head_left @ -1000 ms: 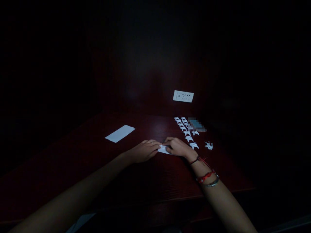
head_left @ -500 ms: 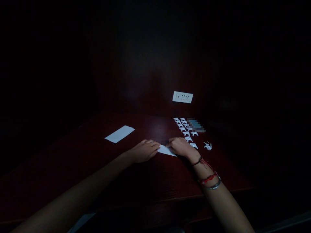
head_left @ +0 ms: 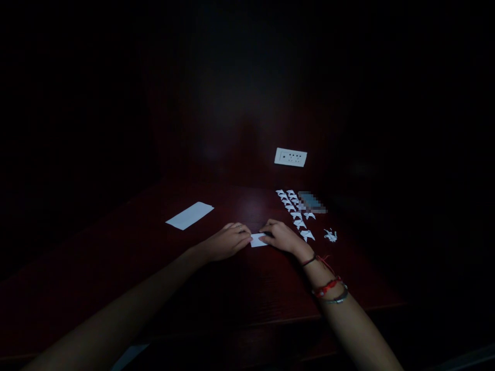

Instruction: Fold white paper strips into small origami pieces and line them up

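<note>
Left hand (head_left: 229, 241) and right hand (head_left: 284, 237), fingers curled, hold one paper (head_left: 258, 240) mid-surface (head_left: 235, 206); two rows of folds (head_left: 296, 215) (too dim to count singly) run toward the surface's back edge.

We have a small, plain white piece of paper (head_left: 256, 241) lying roughly flat on the desk (head_left: 247, 296), between its front and back edges, right end hidden.

dim room: table (head_left: 135, 226), wall socket (head_left: 291, 157)
</note>
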Tool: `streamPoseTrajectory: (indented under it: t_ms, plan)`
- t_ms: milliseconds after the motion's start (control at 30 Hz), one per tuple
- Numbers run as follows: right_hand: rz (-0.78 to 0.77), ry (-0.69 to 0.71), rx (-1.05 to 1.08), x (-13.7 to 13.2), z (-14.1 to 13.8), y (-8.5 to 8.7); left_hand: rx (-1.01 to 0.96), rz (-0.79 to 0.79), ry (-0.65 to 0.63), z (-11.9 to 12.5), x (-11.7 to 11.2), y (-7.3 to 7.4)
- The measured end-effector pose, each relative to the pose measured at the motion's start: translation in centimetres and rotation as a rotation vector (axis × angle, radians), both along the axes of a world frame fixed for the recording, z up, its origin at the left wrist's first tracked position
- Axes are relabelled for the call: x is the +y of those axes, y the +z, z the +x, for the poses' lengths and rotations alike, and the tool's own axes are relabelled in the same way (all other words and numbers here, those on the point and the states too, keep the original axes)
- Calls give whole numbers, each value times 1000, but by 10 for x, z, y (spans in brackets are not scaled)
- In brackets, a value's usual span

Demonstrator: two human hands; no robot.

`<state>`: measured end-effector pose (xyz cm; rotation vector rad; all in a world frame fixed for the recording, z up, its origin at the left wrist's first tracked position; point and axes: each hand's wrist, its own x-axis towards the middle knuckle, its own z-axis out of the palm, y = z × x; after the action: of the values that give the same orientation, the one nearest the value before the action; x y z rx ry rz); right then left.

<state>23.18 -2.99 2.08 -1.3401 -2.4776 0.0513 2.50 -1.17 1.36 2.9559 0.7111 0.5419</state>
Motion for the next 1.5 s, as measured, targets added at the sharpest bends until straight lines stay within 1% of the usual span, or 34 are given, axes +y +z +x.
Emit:
streamPoseTrajectory:
  t_ms: [100,200,267,333,433,600,767,967,1133,1333,1500]
  plan:
    - [-2,59,74,7,-2,-7,-6,-38,-11,0,0,2]
    - [12,82,139,13,-3,-11,-14,-103,-32,1,1,2]
    - [6,97,169,14,-5,-12,-52,-139,-11,2,4,0]
    - [2,112,211,13,-7,-10,-115,-152,48,2,7,-3]
    - [35,111,307,9,-11,-5,-208,-136,134,2,11,-6]
    - [104,106,396,0,-18,5,-314,-34,187,2,13,-2]
    - [177,132,368,-7,-25,12,-324,69,194,4,7,6]
    - [212,76,306,-7,-25,12,-370,118,210,5,0,14]
    - [210,78,305,-8,-25,11,-347,146,190,6,-3,16]
    - [218,122,300,-12,-31,13,-302,182,164,9,-8,17]
    - [188,156,276,-11,-29,15,-284,200,157,10,-10,17]
